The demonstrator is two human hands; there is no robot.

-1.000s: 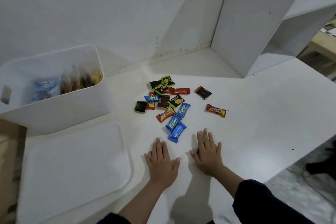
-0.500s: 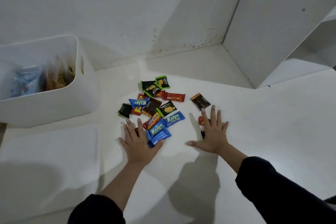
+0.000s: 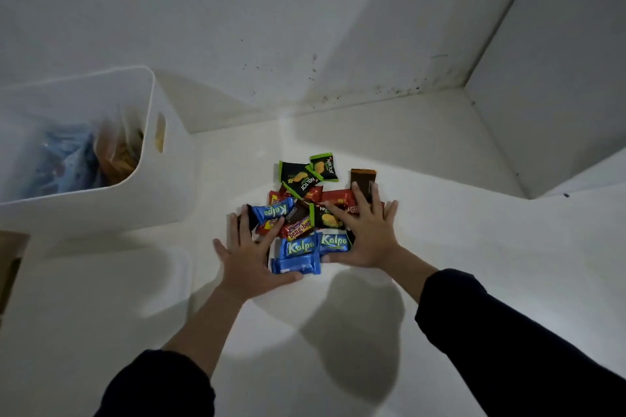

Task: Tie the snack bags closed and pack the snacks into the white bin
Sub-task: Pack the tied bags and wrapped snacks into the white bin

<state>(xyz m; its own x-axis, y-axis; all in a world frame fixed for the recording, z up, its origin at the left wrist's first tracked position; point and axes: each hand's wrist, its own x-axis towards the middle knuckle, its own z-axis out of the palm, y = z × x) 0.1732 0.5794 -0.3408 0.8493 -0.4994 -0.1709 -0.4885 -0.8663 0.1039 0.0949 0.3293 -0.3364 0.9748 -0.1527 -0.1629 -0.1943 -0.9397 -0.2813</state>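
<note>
A pile of several small wrapped snacks point(image 3: 306, 213), blue, red, black-green and brown, lies on the white tabletop point(image 3: 457, 247). My left hand point(image 3: 249, 256) lies flat with spread fingers against the pile's left side, its thumb under a blue bar point(image 3: 295, 265). My right hand point(image 3: 367, 230) lies flat on the pile's right side, fingers over red and brown wrappers. The white bin point(image 3: 101, 206) stands at the left, with tied clear snack bags point(image 3: 81, 159) inside.
The bin's flat white lid point(image 3: 101, 281) lies on the table in front of the bin. White walls close off the back, and a white panel point(image 3: 559, 78) stands at the right. A brown object point(image 3: 10, 261) shows at the far left edge.
Both hands slid forward and inward, pushing the scattered snacks into a tighter pile. The loose red and brown bars at the right are now under my right hand. The view moved closer.
</note>
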